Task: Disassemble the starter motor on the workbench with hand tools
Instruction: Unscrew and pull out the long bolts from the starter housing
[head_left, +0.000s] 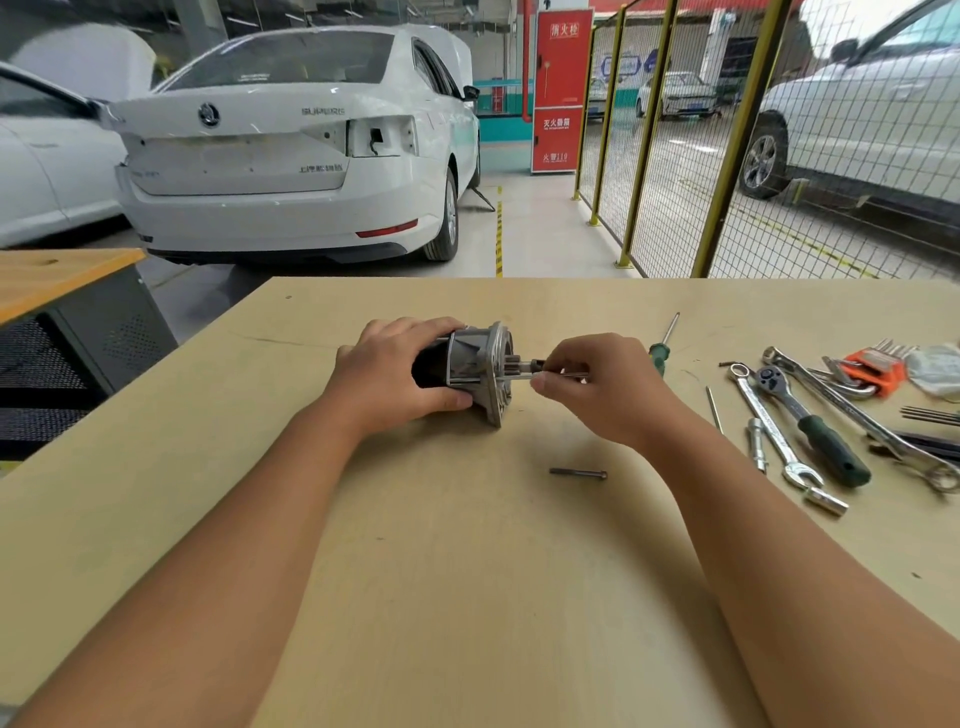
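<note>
Pale wooden tabletop (467, 571) carries the grey metal starter motor (467, 371), which lies on its side at the middle, its flanged nose housing pointing right. My left hand (395, 371) wraps around the dark cylindrical body, fingers curled over the top and thumb pressed along the near side. My right hand (602, 387) sits just right of the nose, thumb and fingers pinching a slim silver metal rod (563, 370) that reaches toward the pinion shaft; I cannot tell what kind of tool or part it is. Near me, a short dark bolt (577, 473) lies loose on the tabletop. To the right lie a green-handled screwdriver (662, 348), a green-handled ratchet (810, 423), silver combination wrenches (769, 421), a small silver socket (826, 501) and a set of hex keys in an orange holder (872, 371).
</note>
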